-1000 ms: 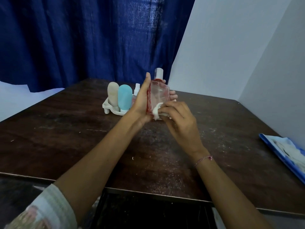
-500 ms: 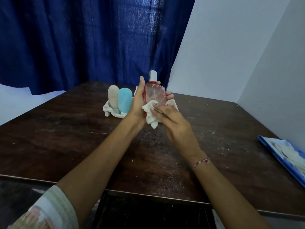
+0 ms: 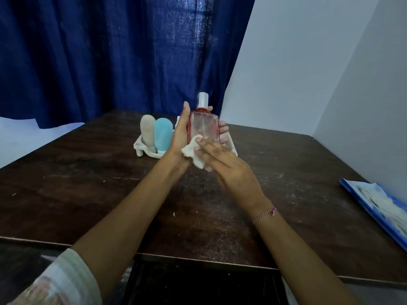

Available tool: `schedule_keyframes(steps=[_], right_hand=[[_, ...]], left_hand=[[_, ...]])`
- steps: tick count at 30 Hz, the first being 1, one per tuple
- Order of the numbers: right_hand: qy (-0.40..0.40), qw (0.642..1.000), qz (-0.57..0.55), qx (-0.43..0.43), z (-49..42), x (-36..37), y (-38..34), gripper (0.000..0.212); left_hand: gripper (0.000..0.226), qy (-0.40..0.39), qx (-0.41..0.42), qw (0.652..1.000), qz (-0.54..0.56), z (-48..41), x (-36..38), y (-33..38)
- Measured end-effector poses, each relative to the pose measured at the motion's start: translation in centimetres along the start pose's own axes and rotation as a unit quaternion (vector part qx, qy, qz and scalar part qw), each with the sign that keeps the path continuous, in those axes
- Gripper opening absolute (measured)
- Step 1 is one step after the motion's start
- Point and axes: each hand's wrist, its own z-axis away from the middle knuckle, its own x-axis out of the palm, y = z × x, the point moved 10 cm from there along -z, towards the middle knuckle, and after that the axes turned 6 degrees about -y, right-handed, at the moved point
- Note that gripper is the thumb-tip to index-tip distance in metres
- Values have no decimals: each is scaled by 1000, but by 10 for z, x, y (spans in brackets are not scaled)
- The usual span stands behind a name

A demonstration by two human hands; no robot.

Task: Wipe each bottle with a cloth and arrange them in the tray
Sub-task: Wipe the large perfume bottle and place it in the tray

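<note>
My left hand [image 3: 179, 137] holds a clear bottle [image 3: 203, 126] with red edges and a white cap upright above the table. My right hand [image 3: 229, 170] presses a small white cloth [image 3: 193, 154] against the bottle's lower front. Behind them stands a white tray [image 3: 145, 149] with a beige bottle [image 3: 147, 130] and a light blue bottle [image 3: 162, 133] standing in it. A small white spray bottle [image 3: 178, 119] peeks out behind my left hand, mostly hidden.
The dark wooden table [image 3: 88, 183] carries a blue-edged flat object with white cloth on it [image 3: 383, 205] at the right edge. A blue curtain hangs behind, and white walls stand to the right.
My left hand has brought the clear bottle upright and slightly left. The cloth in my right hand has slid from the bottle's lower right across to its lower left.
</note>
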Motion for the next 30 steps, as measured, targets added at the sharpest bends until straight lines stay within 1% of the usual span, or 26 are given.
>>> schedule_keyframes(steps=[2, 4, 7, 10, 12, 14, 16, 17, 18, 20, 22, 24, 25, 27, 29, 30], right_hand=[[34, 998, 3, 47, 3, -7, 16, 41], [43, 996, 9, 78, 4, -8, 23, 41], [3, 999, 7, 54, -2, 4, 10, 44], [-50, 998, 22, 4, -8, 18, -6, 48], [-55, 998, 37, 6, -7, 20, -2, 52], [-31, 998, 20, 56, -4, 14, 14, 52], [-6, 994, -10, 113, 0, 7, 29, 50], [-2, 993, -14, 119, 1, 6, 31, 49], [-7, 994, -11, 107, 0, 7, 27, 48], [-36, 998, 7, 44, -4, 15, 8, 47], [-59, 998, 31, -15, -7, 22, -10, 46], [-56, 997, 47, -27, -9, 22, -13, 46], [-46, 998, 49, -16, -10, 19, -9, 45], [-17, 999, 32, 39, -7, 11, 6, 46], [5, 995, 12, 94, -3, 4, 20, 47], [8, 994, 13, 104, -2, 3, 21, 48]], left_hand=[[65, -10, 13, 1000, -13, 0, 2, 1], [67, -16, 12, 1000, -12, 1, 4, 0], [64, -10, -1, 1000, -16, 3, 3, -1], [72, -11, -31, 999, -28, 2, 3, -5], [69, -6, -32, 999, -34, 2, 1, -6], [62, -9, -19, 999, -29, 2, 3, -5], [61, -9, -18, 999, -32, 4, 5, -7], [61, -7, -18, 999, -36, 4, 5, -7], [62, -9, -21, 999, -43, 5, 6, -7], [66, -4, -35, 998, -57, 6, 4, -7], [75, 0, -56, 996, -67, 6, 3, -7], [78, -1, -68, 995, -69, 7, 3, -10], [78, 3, -69, 995, -66, 7, 2, -11], [73, 6, -62, 996, -57, 7, 1, -12], [71, -14, -67, 995, -66, 7, 4, -16], [71, -22, -71, 995, -73, 8, 6, -17]])
